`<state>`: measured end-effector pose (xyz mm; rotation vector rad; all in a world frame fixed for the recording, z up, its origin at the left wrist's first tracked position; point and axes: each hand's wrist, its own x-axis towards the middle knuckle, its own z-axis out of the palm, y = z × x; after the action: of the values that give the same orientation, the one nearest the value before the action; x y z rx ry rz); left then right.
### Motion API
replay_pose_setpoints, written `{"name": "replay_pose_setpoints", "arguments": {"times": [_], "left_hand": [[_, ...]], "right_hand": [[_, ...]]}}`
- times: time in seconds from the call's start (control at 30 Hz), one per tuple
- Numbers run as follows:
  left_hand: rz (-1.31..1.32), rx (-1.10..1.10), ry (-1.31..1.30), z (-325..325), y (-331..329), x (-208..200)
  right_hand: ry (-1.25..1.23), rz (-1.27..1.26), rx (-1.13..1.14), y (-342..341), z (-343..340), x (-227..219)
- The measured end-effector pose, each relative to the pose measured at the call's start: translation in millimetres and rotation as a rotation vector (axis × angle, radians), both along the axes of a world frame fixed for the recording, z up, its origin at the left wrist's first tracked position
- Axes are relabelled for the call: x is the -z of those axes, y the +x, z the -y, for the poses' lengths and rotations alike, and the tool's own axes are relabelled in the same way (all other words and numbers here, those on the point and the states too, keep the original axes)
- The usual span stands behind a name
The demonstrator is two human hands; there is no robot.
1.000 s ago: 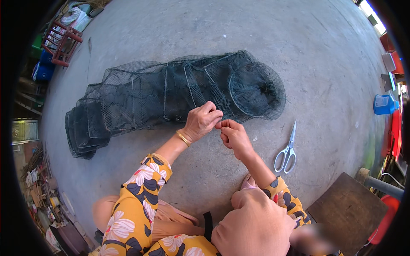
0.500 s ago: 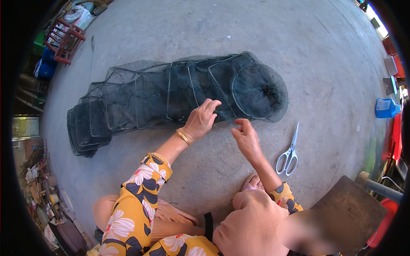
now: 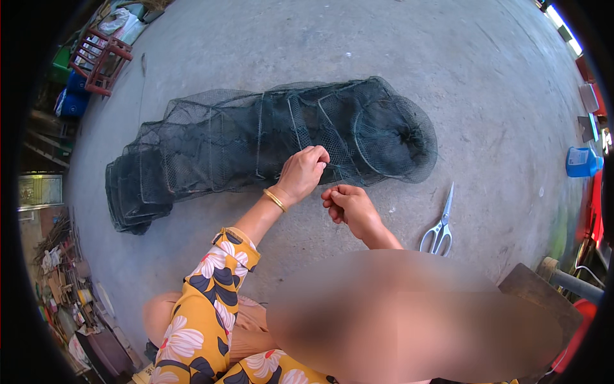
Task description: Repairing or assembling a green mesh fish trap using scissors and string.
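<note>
A long, dark green netting fish trap (image 3: 236, 137) with thin frame rods lies across the concrete floor, folded flat at its left end and gathered into a round end at the right. At its near edge, right of the middle, my left hand (image 3: 302, 174) is closed, thumb and fingers pinching the netting. Just right of it and slightly nearer, my right hand (image 3: 353, 210) is also closed, fingertips pressed together; anything between them is too fine to make out. Scissors (image 3: 439, 227) with pale handles lie to the right, blades closed and pointing away. A blurred patch hides my right forearm.
A red-brown wooden stool (image 3: 99, 61) stands at the far left, by blue containers. At the right edge are a blue jug (image 3: 581, 162) and red objects. A dark board (image 3: 534, 291) lies at the lower right. Clutter lines the left wall.
My right hand has moved left and nearer to me, its fingers curling together. My left hand stays by the netting, its fingers drawn closer. The scissors have not been touched.
</note>
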<state>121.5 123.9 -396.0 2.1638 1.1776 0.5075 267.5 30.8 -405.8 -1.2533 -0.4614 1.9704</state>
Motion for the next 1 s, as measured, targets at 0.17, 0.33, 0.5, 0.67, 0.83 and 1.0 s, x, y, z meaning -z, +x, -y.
{"name": "replay_pose_setpoints", "arguments": {"times": [0.17, 0.33, 0.5, 0.67, 0.83, 1.0], "left_hand": [[-0.026, -0.007, 0.011, -2, -2, 2], [-0.038, -0.031, 0.005, 0, 1, 0], [-0.015, -0.011, 0.017, 1, 2, 0], [-0.009, 0.0, -0.006, 2, 1, 1], [0.052, -0.022, -0.1, 3, 3, 5], [0.049, -0.1, -0.079, 3, 5, 1]], "right_hand": [[-0.046, -0.082, 0.029, -9, -4, 7], [-0.046, -0.078, 0.063, -10, -6, 10], [-0.049, -0.092, 0.099, -10, -8, 9], [-0.03, -0.111, 0.15, -14, -14, 14], [0.041, -0.067, 0.17, -15, -18, 15], [0.013, 0.107, 0.075, -18, -5, 2]]}}
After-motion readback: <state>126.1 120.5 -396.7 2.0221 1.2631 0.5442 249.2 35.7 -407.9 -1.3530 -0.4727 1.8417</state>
